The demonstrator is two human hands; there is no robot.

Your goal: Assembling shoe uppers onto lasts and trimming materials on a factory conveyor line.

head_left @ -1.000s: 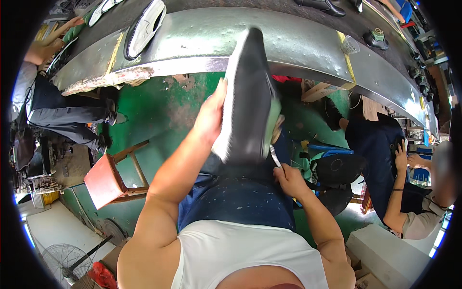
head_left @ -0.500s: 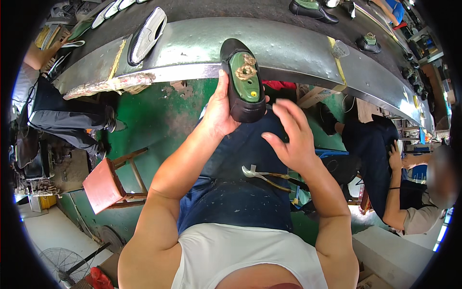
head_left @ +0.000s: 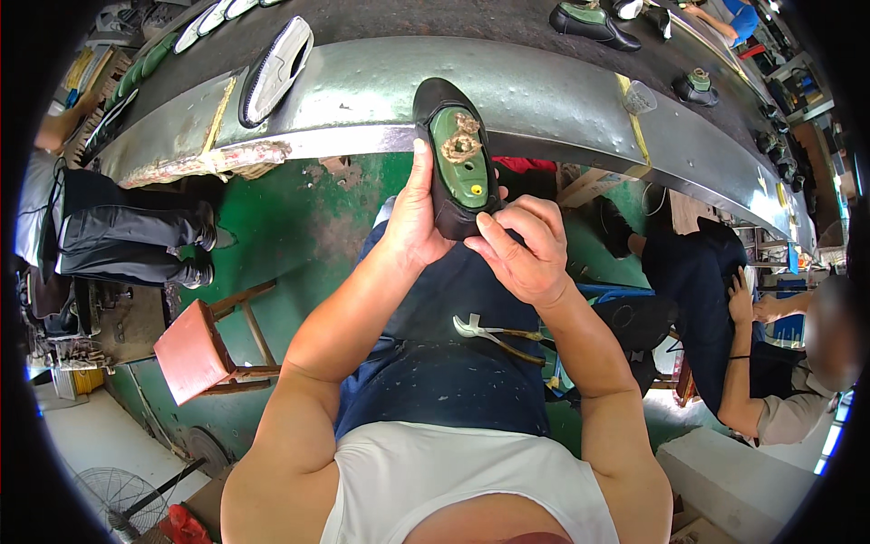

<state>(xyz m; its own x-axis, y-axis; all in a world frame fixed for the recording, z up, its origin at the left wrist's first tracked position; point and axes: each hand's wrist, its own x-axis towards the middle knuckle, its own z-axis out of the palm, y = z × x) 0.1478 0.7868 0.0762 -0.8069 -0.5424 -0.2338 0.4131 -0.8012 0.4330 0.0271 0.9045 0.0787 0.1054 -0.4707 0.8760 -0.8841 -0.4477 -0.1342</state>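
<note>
A black shoe (head_left: 438, 98) is tilted toe-up in front of me, with a green shoe last (head_left: 468, 178) filling its opening. A knotted piece of rope sticks out of the last, and a small yellow spot marks its heel end. My left hand (head_left: 415, 207) wraps round the shoe's left side, thumb along the edge and other fingers hidden beneath. At the heel, my right hand (head_left: 527, 249) pinches the back rim of the shoe between thumb and fingers. Metal pincers (head_left: 497, 333) with long handles lie across my lap.
A metal-edged workbench (head_left: 362, 86) runs across ahead, bearing a grey-white shoe (head_left: 279, 72) and another black shoe (head_left: 594, 25). A red-topped stool (head_left: 192, 352) stands at left. One person (head_left: 127, 236) stands at far left; another (head_left: 770, 363) sits at right.
My right hand has moved left from open air beside the shoe and closed on its heel rim. The shoe stays in my left hand, almost unmoved.
</note>
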